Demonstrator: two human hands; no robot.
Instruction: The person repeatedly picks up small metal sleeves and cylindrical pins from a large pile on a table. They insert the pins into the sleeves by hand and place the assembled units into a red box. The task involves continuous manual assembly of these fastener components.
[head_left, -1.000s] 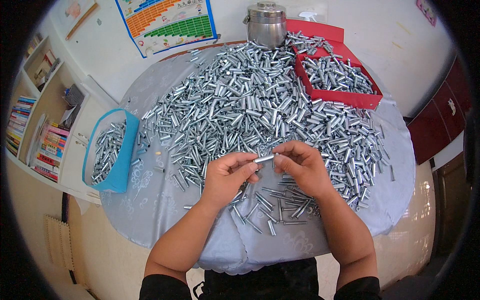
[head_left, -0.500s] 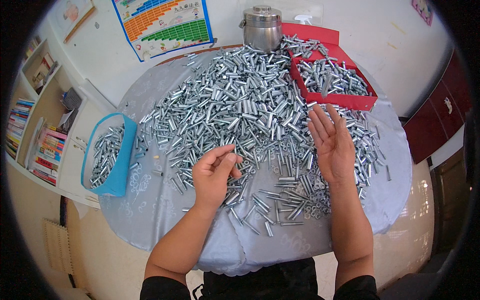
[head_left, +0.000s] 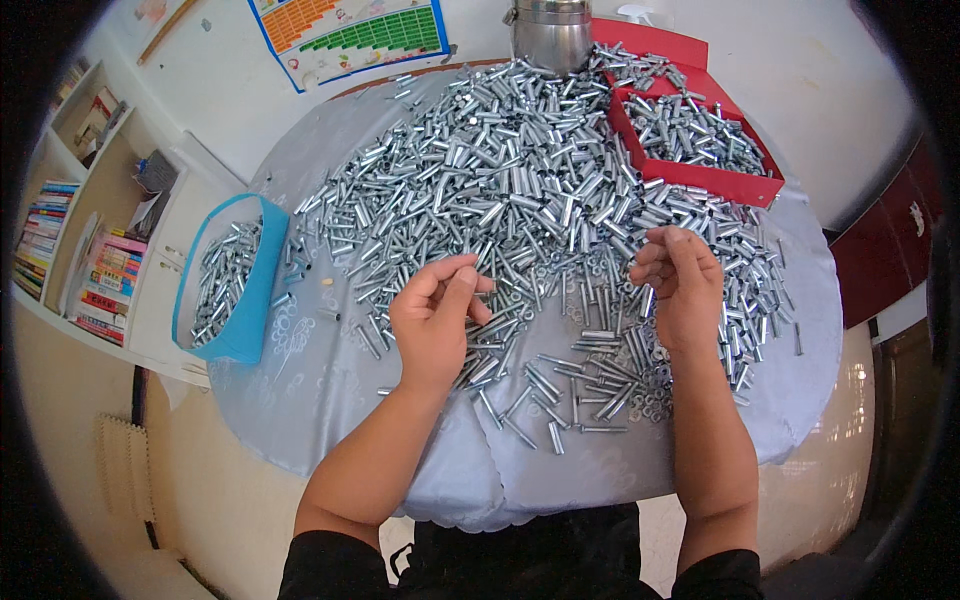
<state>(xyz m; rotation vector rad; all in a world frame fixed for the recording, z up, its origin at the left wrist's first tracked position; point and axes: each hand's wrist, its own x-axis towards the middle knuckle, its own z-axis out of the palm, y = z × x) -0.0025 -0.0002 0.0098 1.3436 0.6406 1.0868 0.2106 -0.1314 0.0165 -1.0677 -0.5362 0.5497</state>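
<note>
A wide heap of silvery metal bolts and sleeves [head_left: 480, 160] covers much of the table. My left hand [head_left: 432, 318] hovers over its near edge, fingers curled and thumb pressed toward them; anything inside is hidden. To the right, my right hand [head_left: 686, 290] is above the heap, fingers loosely bent and slightly apart, with nothing visible in them. Between my forearms lie loose long bolts [head_left: 545, 395]. Small nuts and washers [head_left: 652, 400] lie beside my right wrist. At the far right, a red box [head_left: 700, 178] holds more metal pieces.
A blue-rimmed fabric bin [head_left: 235, 345] with metal pieces stands at the left. Behind the heap are a steel canister [head_left: 552, 42] and the red box's raised lid [head_left: 690, 50]. A pale patterned cloth [head_left: 330, 420] covers the round table. A bookshelf [head_left: 110, 215] stands farther left.
My right hand has gone from flat and outstretched to loosely curled, and drawn lower. A blurred piece in the air at the red box is no longer there. The whole view has shifted slightly.
</note>
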